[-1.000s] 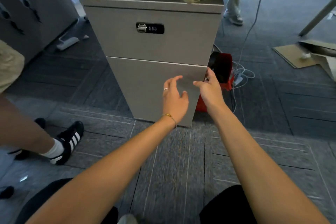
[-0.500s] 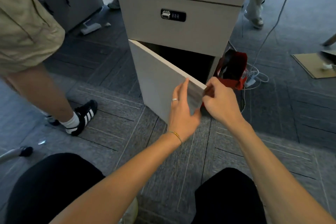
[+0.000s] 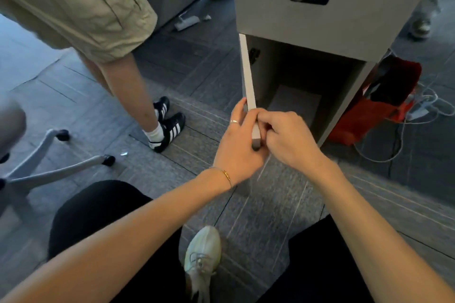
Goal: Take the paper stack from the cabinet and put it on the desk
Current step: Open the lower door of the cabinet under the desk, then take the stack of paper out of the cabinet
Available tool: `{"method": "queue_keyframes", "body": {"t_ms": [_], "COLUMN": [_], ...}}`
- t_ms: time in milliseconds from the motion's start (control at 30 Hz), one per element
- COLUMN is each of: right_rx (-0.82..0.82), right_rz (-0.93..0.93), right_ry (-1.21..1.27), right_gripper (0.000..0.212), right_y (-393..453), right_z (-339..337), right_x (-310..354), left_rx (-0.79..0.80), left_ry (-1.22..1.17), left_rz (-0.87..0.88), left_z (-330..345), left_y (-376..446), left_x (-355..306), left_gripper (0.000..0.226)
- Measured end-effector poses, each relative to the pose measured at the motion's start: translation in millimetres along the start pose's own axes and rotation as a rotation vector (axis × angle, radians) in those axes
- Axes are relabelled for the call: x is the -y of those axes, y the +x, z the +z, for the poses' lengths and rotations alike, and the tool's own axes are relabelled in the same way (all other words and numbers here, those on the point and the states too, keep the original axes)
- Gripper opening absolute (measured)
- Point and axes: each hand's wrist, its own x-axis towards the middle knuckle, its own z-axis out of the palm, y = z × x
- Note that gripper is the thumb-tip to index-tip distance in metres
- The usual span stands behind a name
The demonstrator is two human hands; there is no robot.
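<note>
door (image 3: 247, 76) swung fully open from cabinet (image 3: 320, 24) | both hands' fingers (image 3: 264, 119) pinching its edge | paper stack (image 3: 295, 103) inside now reachable

A bystander in khaki shorts (image 3: 81, 2) stood at the carpet's upper left, wearing black sneakers with white stripes (image 3: 170, 128); a chair's wheeled base (image 3: 56, 165) lay at the left edge; a red bag (image 3: 376, 106) and white cables (image 3: 423, 110) sat at the right.

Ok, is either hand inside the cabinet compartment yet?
No, the left hand and right hand both grip the free edge of the open cabinet door, outside the compartment where the paper stack lies.
</note>
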Motion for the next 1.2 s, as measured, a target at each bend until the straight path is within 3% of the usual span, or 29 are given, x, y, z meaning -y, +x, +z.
{"method": "queue_keyframes", "body": {"t_ms": [267,467,600,833,967,1100,1200], "right_rx": [0.123,0.126,0.131,0.103,0.089,0.054,0.026], "right_rz": [-0.158,-0.204,-0.155,-0.011,0.129,0.291,0.416], "right_ry": [0.222,0.17,0.158,0.197,0.177,0.144,0.087], "right_gripper": [0.034,0.059,0.064,0.066,0.061,0.059,0.06], "right_y": [25,50,58,57,58,59,64], "right_z": [50,77,83,90,92,94,95], "right_x": [30,33,27,-9,-50,-100,-146], "left_rx": [-0.09,-0.112,-0.136,-0.214,-0.256,-0.127,0.071], "left_ry": [0.111,0.626,0.812,0.872,0.854,0.738,0.59], "left_rz": [0.0,-0.084,-0.128,-0.145,0.012,0.2,0.157], "left_z": [-63,-86,-91,-78,-54,0,55], "left_y": [-4,9,16,27,51,79,109], "left_x": [43,56,64,73,71,71,82], "left_gripper": [0.063,0.03,0.024,0.031,0.029,0.03,0.032]}}
